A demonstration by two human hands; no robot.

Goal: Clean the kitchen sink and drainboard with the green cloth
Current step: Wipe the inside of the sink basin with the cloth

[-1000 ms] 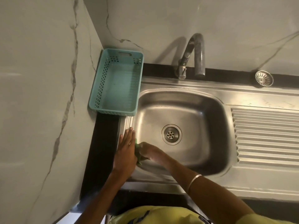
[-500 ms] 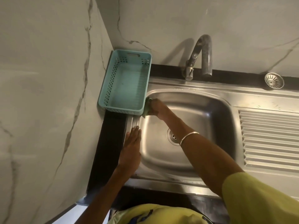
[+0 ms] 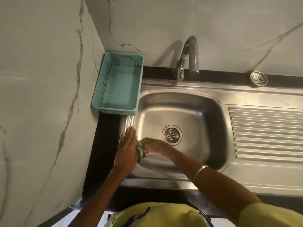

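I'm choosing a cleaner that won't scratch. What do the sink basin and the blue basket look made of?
Sink basin: likely stainless steel, brushed finish; grey metal with soft reflections and pressed ridges on the drainboard. Blue basket: seemingly moulded plastic, matte; uniform turquoise with rows of punched holes.

Sink basin (image 3: 188, 115) occupies frame centre, with basket (image 3: 117, 86) at upper left against the wall, tap (image 3: 188, 58) above, drainboard (image 3: 265, 133) right, and both hands (image 3: 127, 145) at the basin's lower-left edge.
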